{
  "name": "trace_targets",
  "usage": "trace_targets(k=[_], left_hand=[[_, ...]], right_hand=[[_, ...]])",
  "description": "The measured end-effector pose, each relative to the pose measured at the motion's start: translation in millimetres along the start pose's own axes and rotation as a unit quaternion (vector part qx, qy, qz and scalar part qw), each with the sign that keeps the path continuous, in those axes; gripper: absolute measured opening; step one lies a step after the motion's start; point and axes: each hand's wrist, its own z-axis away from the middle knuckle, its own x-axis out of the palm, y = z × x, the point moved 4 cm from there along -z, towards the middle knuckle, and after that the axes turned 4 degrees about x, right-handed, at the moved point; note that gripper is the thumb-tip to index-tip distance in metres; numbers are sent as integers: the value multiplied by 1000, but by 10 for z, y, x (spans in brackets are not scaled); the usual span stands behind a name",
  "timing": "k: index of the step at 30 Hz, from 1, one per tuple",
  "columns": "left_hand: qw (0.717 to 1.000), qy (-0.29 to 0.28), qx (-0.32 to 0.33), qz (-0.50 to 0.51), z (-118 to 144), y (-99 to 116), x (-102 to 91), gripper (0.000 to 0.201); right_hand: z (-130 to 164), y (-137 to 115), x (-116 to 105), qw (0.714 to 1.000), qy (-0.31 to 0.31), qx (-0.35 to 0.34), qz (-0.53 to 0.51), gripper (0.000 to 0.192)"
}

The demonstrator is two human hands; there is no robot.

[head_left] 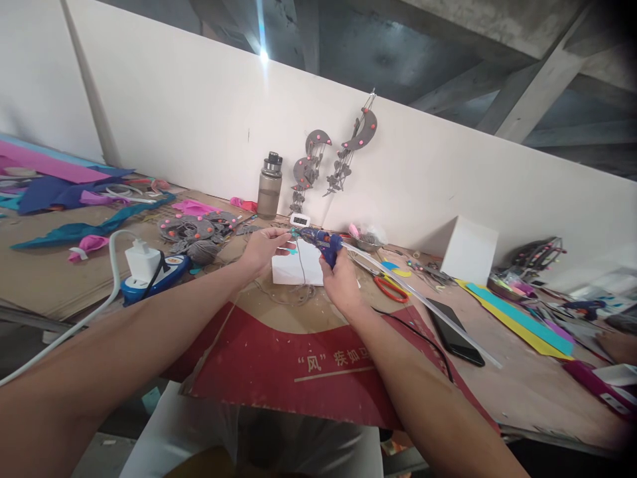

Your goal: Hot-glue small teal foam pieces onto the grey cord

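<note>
My right hand point(342, 282) is wrapped round the grip of a blue hot glue gun point(328, 244). A long translucent glue stick point(423, 300) sticks out of its back end and slants down to the right. The nozzle points left, at the fingertips of my left hand point(263, 251). Those fingers pinch a small teal piece point(293, 234), partly hidden by the fingers and nozzle. Grey yarn point(301, 265) hangs below it, over a white block point(283, 271). Whether the nozzle touches the teal piece I cannot tell.
Orange-handled scissors point(391, 289) and a black phone point(455, 332) lie to the right. A blue power strip point(164, 275) with a white charger point(142, 260) stands left. Grey felt pieces point(192, 227), a bottle point(269, 189) and a small bowl point(367, 241) sit behind. Another person's hand point(617, 348) shows far right.
</note>
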Motion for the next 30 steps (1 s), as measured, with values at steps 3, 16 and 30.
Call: trace_targets(k=[3,16,30], left_hand=[[1000,-3,-3,2,-2,-3,3,17],[1000,-2,-1,1,1,-2,8,18],[1000,-7,8,-27,18,26,5,15]], right_hand=[[-4,5,0,1000,2,-1,-9,28],[-4,5,5,1000,-5,7,6,25],[-1,12,1,1000,7,3,-2,28]])
